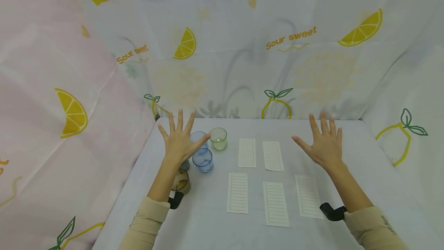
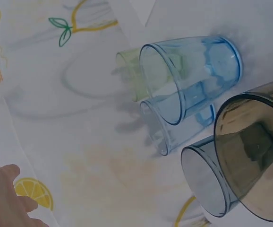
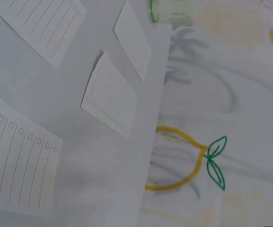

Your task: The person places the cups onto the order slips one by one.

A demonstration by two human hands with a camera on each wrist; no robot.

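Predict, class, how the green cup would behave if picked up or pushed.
The green cup would probably feel stiff, judging by its even round rim. Its smooth, clear wall may be slippery. Standing upright, it would likely slide rather than roll.

Makeshift tabletop booth, apparently small recording setup; whether home, office or studio lies beyond cannot be told. White table [image 1: 208,230] enclosed by lemon-print sheeting: rear panel [image 1: 222,18], left panel [image 1: 31,138], right panel [image 1: 409,84]. Creases and soft folds show sheeting, not solid wall. Rear panel printed with "Sour sweet" lettering [image 1: 291,38] and lemon slices [image 1: 185,45]. Tabletop bears coloured tumblers [image 1: 202,161] and lined paper sheets [image 1: 237,193]. Black wrist mounts [image 1: 333,213] hint at recording.
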